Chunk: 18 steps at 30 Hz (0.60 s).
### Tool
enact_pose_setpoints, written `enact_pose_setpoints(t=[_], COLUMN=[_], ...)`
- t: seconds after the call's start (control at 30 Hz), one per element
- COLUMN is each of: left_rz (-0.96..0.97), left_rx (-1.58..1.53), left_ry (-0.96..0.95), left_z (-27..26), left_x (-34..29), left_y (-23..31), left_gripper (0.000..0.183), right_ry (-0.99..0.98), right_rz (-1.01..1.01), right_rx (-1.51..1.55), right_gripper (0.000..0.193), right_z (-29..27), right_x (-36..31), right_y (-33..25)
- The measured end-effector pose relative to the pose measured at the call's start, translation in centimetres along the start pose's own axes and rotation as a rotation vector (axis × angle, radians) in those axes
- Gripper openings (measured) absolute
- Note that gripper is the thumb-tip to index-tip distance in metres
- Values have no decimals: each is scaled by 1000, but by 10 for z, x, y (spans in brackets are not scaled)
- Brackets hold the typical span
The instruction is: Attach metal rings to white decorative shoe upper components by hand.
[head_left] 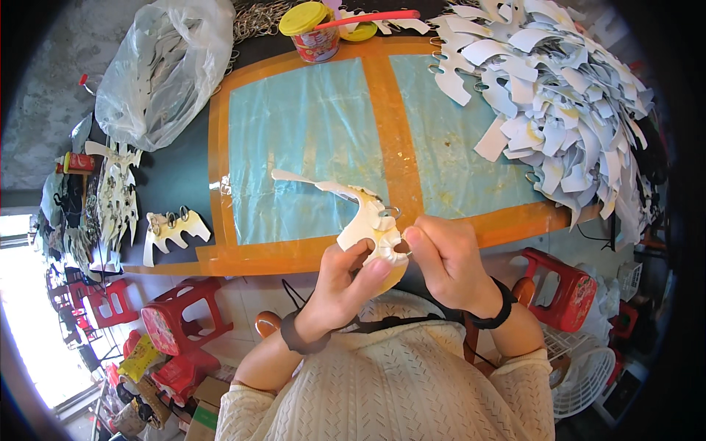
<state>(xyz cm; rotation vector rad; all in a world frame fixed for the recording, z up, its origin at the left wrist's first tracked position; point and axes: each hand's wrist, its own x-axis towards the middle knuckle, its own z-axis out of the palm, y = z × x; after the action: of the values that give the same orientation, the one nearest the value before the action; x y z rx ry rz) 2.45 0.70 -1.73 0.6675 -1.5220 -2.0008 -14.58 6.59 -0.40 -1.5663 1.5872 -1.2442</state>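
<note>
A white, curved, scalloped piece (363, 220) with yellowish glue-like stains is gripped in my left hand (342, 283), its long thin arm reaching up and left over the table. Metal rings (390, 212) sit along its right side. My right hand (452, 261) is closed, thumb and forefinger pinched together at the piece's right edge; what lies between those fingertips is too small to make out. Both hands are at the near table edge, in front of my body. A similar stained piece with rings (177, 229) rests on the dark table to the left.
Blue sheeting (301, 147) is fixed to the table with brown tape (393, 132). A large heap of white pieces (551, 103) covers the right. A tub (312, 33) with a red stick (375, 18) stands behind. Left are a clear plastic bag (165, 73) and red stools (180, 316).
</note>
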Motion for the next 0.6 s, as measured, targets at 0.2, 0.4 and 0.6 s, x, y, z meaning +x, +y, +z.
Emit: enact_pose_setpoints(t=[0.2, 0.4, 0.6], left_rz=[-276, -263, -369], left_rx=[-157, -402, -144], left_ry=[75, -239, 71], left_z=[0, -30, -5], left_x=[-5, -5, -4], left_y=[1, 9, 13], left_gripper=[48, 59, 31], right_ry=[-56, -140, -220], right_rz=[10, -142, -285], right_rx=[18, -160, -343], right_gripper=[22, 17, 16], right_z=[-5, -19, -20], right_x=[-1, 0, 3], right_y=[3, 4, -6])
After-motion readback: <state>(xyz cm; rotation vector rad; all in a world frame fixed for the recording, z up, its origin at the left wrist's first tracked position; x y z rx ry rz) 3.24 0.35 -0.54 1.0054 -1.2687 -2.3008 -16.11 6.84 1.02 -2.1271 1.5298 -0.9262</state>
